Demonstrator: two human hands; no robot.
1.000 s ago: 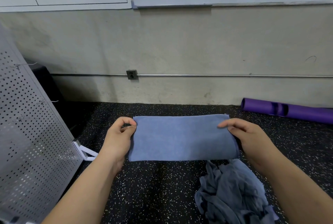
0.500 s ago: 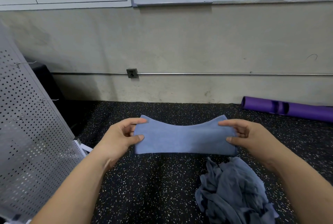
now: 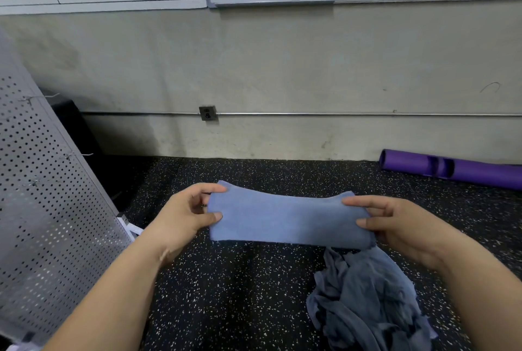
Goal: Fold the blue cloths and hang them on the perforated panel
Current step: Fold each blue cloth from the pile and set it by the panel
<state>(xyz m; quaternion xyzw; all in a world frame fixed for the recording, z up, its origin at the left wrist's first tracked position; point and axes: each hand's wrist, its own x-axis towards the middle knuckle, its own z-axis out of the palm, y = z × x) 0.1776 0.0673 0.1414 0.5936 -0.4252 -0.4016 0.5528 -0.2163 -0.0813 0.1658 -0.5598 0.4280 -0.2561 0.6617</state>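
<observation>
**Q:** Head view: what is the condition of the cloth?

**A:** The folded blue cloth (image 3: 288, 220) is a long, smooth band. Its top edge dips at the middle. It spans between my hands.

**Q:** Grip status?

**A:** My left hand (image 3: 183, 215) pinches the left end, thumb on the near face. My right hand (image 3: 395, 223) pinches the right end likewise. Crumpled cloths (image 3: 367, 299) lie on the speckled floor (image 3: 240, 294) below my right hand. The perforated panel (image 3: 42, 195) stands left of my left hand.
</observation>
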